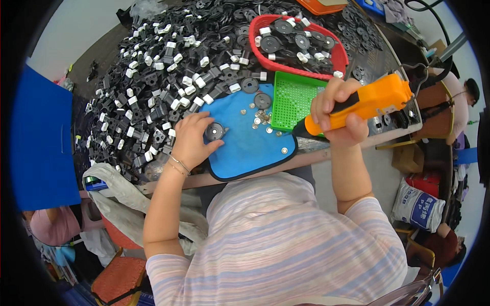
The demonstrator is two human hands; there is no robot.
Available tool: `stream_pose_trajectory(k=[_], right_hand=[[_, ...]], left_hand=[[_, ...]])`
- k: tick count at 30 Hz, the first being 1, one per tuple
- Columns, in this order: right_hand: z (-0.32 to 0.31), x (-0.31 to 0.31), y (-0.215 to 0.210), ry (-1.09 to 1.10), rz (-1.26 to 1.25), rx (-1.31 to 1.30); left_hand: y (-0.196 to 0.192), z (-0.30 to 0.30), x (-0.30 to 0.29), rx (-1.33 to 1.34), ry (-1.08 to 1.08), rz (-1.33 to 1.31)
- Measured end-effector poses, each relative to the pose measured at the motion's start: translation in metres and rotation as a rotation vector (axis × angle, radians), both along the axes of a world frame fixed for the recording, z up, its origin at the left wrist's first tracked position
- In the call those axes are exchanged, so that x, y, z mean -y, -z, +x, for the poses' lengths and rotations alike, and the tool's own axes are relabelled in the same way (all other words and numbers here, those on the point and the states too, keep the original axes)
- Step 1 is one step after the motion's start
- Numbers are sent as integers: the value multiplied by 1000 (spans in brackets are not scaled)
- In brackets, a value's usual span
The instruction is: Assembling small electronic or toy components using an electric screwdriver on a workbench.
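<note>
My right hand [339,109] is wrapped round an orange power screwdriver [380,97] with a black nose. The tool is tilted, its nose pointing down and left over the edge of a blue mat [242,158], close to some small round metal pieces [256,121]. On the left part of the mat, my left hand [191,142] has its thumb and fingers curved round a black round disc part [215,131] with a light centre. Two more black discs [263,100] lie at the mat's far edge.
A green perforated basket [278,99] stands beside the mat, partly behind my right hand. Beyond it, a red basket [255,53] holds black discs and white-tipped parts. A large heap of black and white parts [153,92] covers the table's left and back. A cloth [120,191] hangs at the left edge.
</note>
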State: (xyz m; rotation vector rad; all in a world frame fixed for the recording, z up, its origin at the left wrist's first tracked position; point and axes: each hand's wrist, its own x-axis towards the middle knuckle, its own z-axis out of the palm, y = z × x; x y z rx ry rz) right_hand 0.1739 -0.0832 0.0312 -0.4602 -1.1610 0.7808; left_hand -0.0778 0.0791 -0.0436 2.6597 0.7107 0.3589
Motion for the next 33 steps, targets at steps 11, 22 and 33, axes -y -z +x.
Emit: stream_pose_trajectory(k=[11, 22, 33], right_hand=[[4, -19, 30, 455, -150, 9], [-10, -20, 28, 362, -276, 55], [-8, -23, 33, 357, -248, 92]], left_hand=[[-4, 45, 56, 184, 215, -427], [14, 58, 70, 300, 179, -482], [24, 57, 73, 404, 174, -407]])
